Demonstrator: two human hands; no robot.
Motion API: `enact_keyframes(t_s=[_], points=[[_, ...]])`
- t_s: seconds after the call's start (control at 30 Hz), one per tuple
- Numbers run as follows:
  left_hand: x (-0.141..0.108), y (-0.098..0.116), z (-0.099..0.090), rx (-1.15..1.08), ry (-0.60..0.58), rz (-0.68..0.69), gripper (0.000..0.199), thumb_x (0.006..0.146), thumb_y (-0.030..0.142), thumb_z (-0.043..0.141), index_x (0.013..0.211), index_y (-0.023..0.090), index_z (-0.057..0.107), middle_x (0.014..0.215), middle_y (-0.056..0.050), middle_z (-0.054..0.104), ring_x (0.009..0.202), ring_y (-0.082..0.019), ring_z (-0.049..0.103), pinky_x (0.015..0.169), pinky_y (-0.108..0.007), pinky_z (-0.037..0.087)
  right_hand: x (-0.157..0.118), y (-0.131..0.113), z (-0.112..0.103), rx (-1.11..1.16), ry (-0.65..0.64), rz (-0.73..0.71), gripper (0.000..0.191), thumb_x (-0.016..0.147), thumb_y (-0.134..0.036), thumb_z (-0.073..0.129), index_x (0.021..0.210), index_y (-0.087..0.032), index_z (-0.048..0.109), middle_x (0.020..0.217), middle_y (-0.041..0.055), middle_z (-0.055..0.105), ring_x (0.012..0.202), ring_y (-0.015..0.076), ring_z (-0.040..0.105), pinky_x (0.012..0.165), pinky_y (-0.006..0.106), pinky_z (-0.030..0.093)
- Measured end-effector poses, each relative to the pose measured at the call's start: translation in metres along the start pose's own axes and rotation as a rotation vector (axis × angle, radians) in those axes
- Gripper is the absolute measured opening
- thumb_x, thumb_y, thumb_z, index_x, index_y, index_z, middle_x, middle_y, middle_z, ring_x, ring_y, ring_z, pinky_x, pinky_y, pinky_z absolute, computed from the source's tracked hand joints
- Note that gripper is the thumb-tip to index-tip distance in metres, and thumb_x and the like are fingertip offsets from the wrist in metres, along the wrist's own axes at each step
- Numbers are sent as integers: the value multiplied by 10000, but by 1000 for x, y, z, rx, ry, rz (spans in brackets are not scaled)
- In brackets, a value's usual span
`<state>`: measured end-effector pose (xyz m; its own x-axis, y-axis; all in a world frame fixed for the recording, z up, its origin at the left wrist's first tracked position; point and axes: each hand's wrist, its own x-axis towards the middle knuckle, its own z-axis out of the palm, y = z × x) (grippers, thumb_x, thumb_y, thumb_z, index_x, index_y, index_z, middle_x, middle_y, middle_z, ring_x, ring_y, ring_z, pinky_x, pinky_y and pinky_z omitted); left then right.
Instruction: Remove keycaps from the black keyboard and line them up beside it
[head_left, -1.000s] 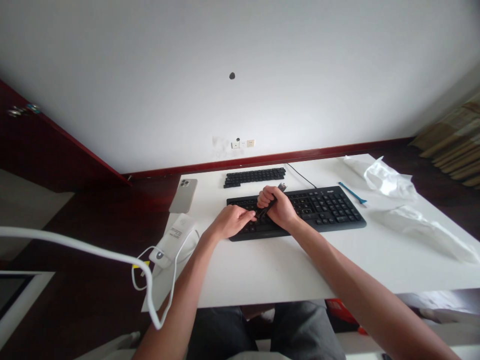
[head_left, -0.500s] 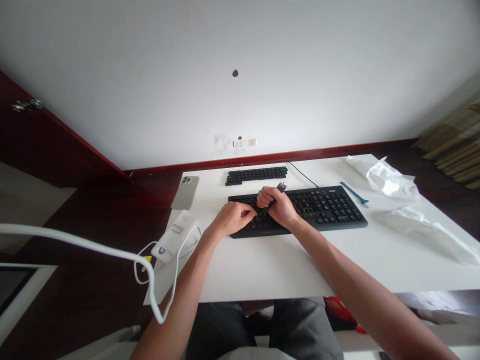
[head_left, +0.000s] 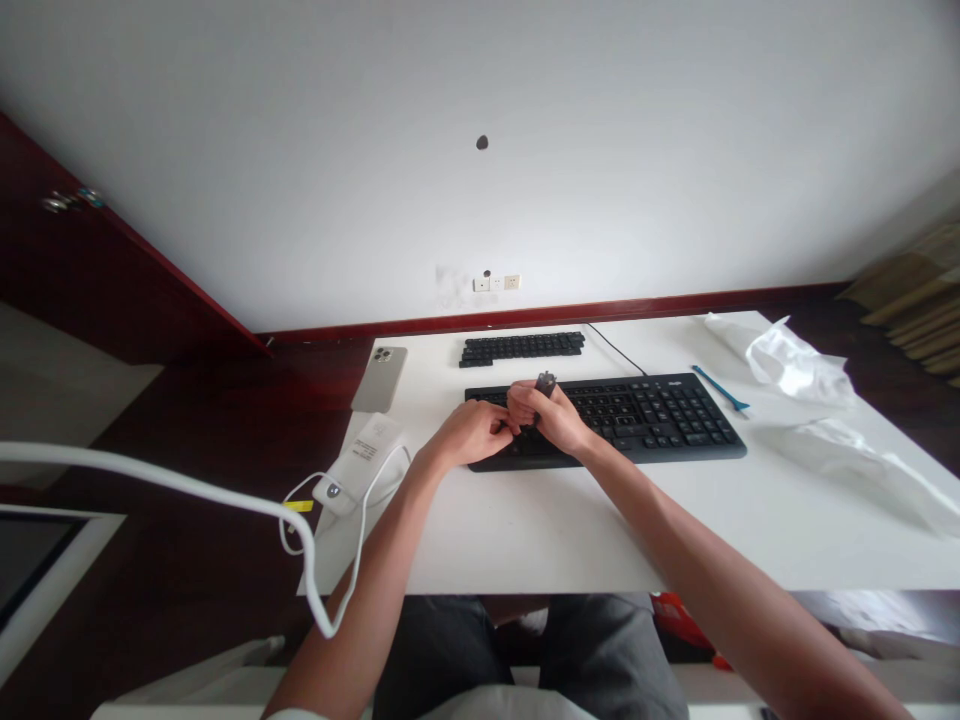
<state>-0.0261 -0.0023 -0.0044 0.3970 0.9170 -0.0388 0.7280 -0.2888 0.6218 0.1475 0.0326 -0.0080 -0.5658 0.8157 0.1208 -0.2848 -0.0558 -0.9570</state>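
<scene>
A black keyboard (head_left: 622, 425) lies on a white desk (head_left: 525, 540) beneath two bare hands, in what we judge to be keycap work partway through. Just beyond it, a block of what look like black keycaps (head_left: 523, 348) sits in rows, apparently already off. The keyboard's right-hand end appears capped, while the middle shows pale outlines that we take for bare key positions. The hands hide part of the board, so we cannot count what is left. The right hand (head_left: 551, 415) has its grip wrapped around a dark tool (head_left: 546, 384), one end upward. The left hand (head_left: 476, 430) reaches in beside it; we cannot tell whether its grip holds anything.

A pale logo (head_left: 676, 383) marks the keyboard's upper right, too small for us to read. Printed lines cross a white device (head_left: 367, 455) near the desk's left edge, equally illegible. Near it lies a phone (head_left: 381, 380), without legible wording. To the right rest a blue tool (head_left: 720, 388), a crumpled white bag (head_left: 795, 362) and a second white bag (head_left: 870, 460).
</scene>
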Motion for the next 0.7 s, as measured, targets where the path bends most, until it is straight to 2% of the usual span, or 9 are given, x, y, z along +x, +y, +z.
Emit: enact_keyframes(t_s=[0.13,0.23,0.43,0.57,0.7], points=[[0,-1,-1,-3,-16,10,214,848,176,607,898,244,803,727,5,750,642,-180,659,634,-273,419,-3,0,1,-15,17,-20,443,939,-417,646,588,-222,459,584,-28,388,542,134,396,534,303,330],[1,-3,-1,-9,-23,26,221,837,174,611,910,254,803,786,6,770,712,-193,691,669,-273,438,-5,-1,5,-108,6,-38,455,969,-409,610,583,-216,465,572,-23,417,554,134,410,557,300,333],[1,-4,-2,93,-56,-17,141,848,246,656,769,204,765,732,-52,746,710,-239,689,641,-299,416,-10,-3,18,-316,-32,-86,446,962,-450,639,609,-194,543,591,-17,488,587,125,406,566,283,311],[1,-2,1,115,-54,-33,157,873,328,685,802,206,753,721,-47,736,691,-237,685,632,-298,407,-12,-2,18,-297,-2,-84,461,961,-465,638,601,-195,539,583,-11,496,578,126,415,553,281,321],[5,2,10,172,-17,-17,207,890,417,703,867,217,749,759,-43,743,737,-249,697,656,-303,421,-12,-1,12,-175,40,-41,482,957,-480,634,588,-206,488,569,-25,418,533,112,331,503,286,262]])
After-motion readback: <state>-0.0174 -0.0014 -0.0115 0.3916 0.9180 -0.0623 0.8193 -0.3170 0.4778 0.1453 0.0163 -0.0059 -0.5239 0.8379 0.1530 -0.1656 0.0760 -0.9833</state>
